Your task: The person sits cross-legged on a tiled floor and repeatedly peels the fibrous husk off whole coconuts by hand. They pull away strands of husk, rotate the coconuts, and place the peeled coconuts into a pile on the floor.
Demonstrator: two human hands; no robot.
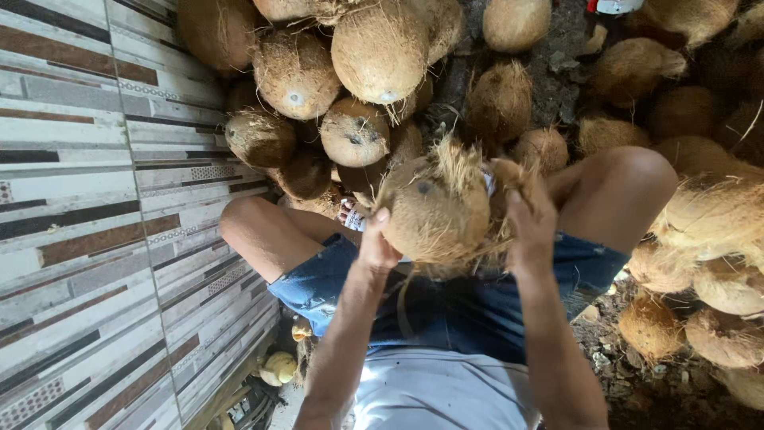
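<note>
The person sits with knees apart and holds one hairy brown coconut [436, 209] up between both hands, above the blue shorts [446, 302]. The left hand [376, 243] is wrapped around the left side of the coconut, with its fingers [380, 216] pressed tight on the shell. The right hand [529, 215] is on the other side, and its fingers [513, 179] are closed on a tuft of loose brown fibre [477, 171] that sticks out from the top of the nut. It looks like the step in hand is pulling the stringy husk off this coconut. I think the next move needs a firm hold from the left hand while the right hand tugs the fibre away from the shell, because the strands look tough and could slip. Past the fingertips, a big pile of coconuts [374, 56] is stacked up, and more coconuts [716, 215] lie out beyond the right hand on the dirt ground. Out beyond the left hand is a striped tile wall [79, 199] in grey, brown and white. There are no boxes or signs to see. A small red and white thing [613, 6] shows at the top edge, far past the right fingers, but it is too small to tell what it is. A small yellow thing [280, 368] sits low down by the wall, behind the left arm.
</note>
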